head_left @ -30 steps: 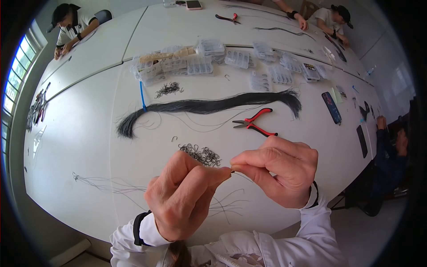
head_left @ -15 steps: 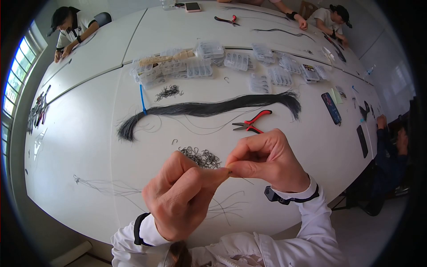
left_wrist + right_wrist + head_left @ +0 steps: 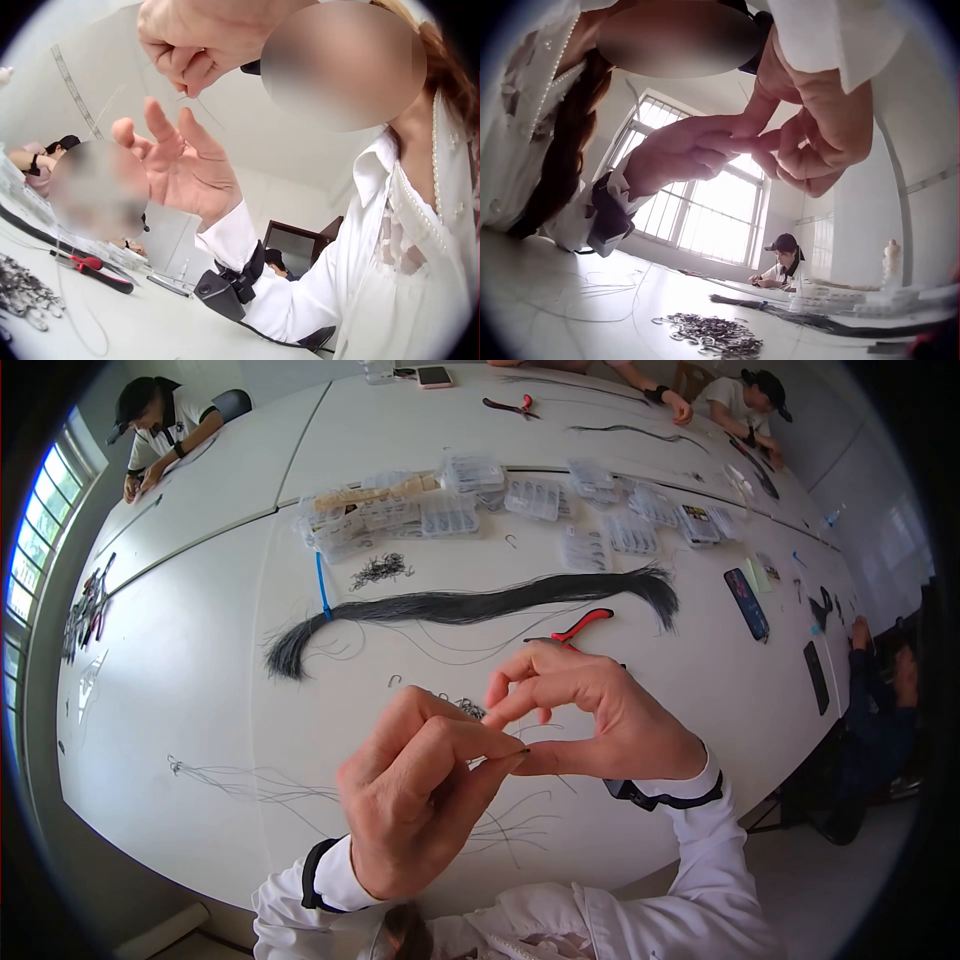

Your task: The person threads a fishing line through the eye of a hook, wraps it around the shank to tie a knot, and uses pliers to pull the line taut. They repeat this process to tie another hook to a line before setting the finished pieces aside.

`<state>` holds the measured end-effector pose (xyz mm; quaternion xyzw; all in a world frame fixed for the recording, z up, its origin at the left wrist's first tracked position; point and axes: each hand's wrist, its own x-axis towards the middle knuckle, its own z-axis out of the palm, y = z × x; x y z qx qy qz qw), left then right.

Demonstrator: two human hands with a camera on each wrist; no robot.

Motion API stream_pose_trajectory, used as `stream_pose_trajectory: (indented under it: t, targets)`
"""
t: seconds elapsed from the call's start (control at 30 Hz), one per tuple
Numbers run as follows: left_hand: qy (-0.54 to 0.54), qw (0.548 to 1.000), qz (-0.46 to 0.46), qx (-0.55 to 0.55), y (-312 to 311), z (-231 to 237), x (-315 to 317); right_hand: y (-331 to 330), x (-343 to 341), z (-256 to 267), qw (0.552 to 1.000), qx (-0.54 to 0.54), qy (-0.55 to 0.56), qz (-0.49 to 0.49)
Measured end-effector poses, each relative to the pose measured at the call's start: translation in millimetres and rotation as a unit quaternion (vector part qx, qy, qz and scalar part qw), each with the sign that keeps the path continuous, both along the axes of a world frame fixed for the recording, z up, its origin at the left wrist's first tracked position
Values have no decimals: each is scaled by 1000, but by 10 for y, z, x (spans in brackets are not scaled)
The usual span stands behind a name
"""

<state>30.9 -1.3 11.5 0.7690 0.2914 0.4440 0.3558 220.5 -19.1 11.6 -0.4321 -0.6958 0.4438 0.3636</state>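
In the head view my left hand (image 3: 415,790) pinches a small dark fish hook (image 3: 525,751) between thumb and fingertips; most of it is hidden by the fingers. A thin line (image 3: 210,112) trails from those fingertips in the left wrist view. My right hand (image 3: 625,725) is close on the right, its thumb tip right at the pinch and its other fingers spread away. Behind the hands lies a pile of dark fish hooks (image 3: 712,334), partly covered in the head view. Red-handled pliers (image 3: 585,624) lie just beyond the right hand.
A long bundle of black line (image 3: 480,600) with a blue tie (image 3: 322,582) stretches across the table. Past it are a second hook pile (image 3: 380,568) and clear plastic boxes (image 3: 450,515). Hooks with lines attached (image 3: 245,778) lie at left. Other people sit around the table.
The right hand's fingers have opened away from the thumb, and its index finger has lifted off the pinch. The left hand keeps its pinch, shifting slightly right.
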Motion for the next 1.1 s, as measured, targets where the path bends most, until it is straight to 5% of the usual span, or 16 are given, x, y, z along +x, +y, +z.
stream_pose_trajectory:
  t: [0.1,0.2,0.47,1.1]
  targets:
    - [19,999,34,33,-8,-2,-5,-6,54,44,993,26,104,-59]
    - [33,992,77,90,-6,-10,-19,-56,61,103,991,81,90,-59]
    - [40,993,82,77,-49,1,-6,-158,-156,34,924,317,-94,-193]
    - [40,994,76,65,-83,4,1,-194,-237,24,883,377,-144,-241]
